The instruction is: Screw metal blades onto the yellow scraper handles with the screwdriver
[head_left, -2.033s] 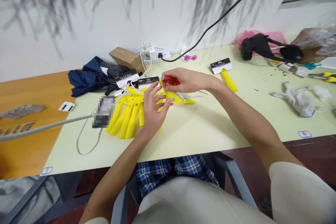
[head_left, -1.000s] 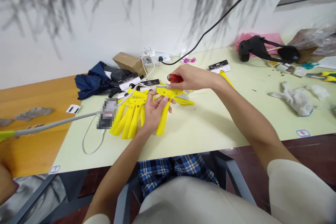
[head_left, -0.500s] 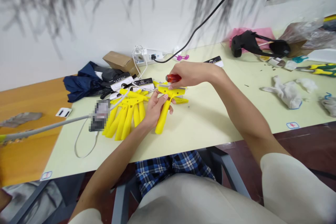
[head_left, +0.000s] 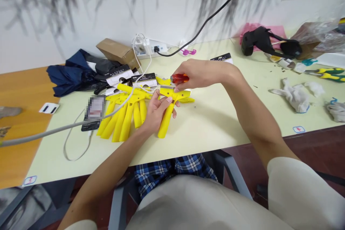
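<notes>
Two hands fill my feed. On the right hand (head_left: 202, 73), the fingers (head_left: 185, 70) are clamped on a red screwdriver handle (head_left: 179, 78), just above a yellow plastic piece (head_left: 165, 124). The left hand (head_left: 156, 113) wraps that piece's stem, just beside a yellow pile (head_left: 126, 118), mid-worktop (head_left: 212, 125).

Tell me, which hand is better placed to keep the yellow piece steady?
Probably the left. The left hand has its fingers on the yellow piece, while the right hand is busy gripping a red-handled screwdriver.
</notes>
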